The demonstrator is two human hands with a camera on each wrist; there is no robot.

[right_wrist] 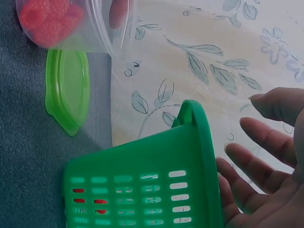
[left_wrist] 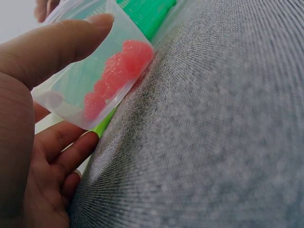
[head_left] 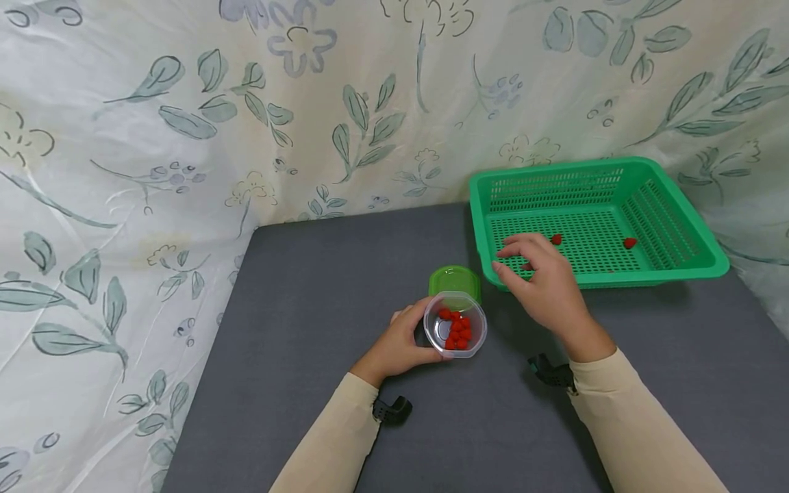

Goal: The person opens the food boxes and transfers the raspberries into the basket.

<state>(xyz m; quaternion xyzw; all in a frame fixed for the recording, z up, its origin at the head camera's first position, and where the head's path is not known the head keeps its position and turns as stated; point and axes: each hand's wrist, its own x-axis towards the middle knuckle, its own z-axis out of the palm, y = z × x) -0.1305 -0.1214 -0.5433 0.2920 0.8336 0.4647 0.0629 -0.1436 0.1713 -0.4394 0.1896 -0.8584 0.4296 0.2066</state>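
Note:
My left hand (head_left: 403, 342) holds a clear plastic container (head_left: 479, 335) between thumb and fingers. Several red raspberries (head_left: 457, 330) lie on its bottom; the left wrist view shows these raspberries (left_wrist: 116, 76) through the wall. Just behind the container is a green lid (head_left: 454, 279) on the table. Over the near left edge of a green basket (head_left: 653, 279) hovers my right hand (head_left: 545, 287), its fingers apart and holding nothing. Inside the basket are a raspberry (head_left: 557, 239) near that hand, another raspberry (head_left: 629, 243) farther right, and some red partly hidden behind the fingers.
A dark grey cloth (head_left: 320, 308) covers the table. Behind and to the left hangs a white curtain (head_left: 216, 150) with a leaf and flower print. The basket's perforated wall (right_wrist: 133, 190) rises close to my right hand.

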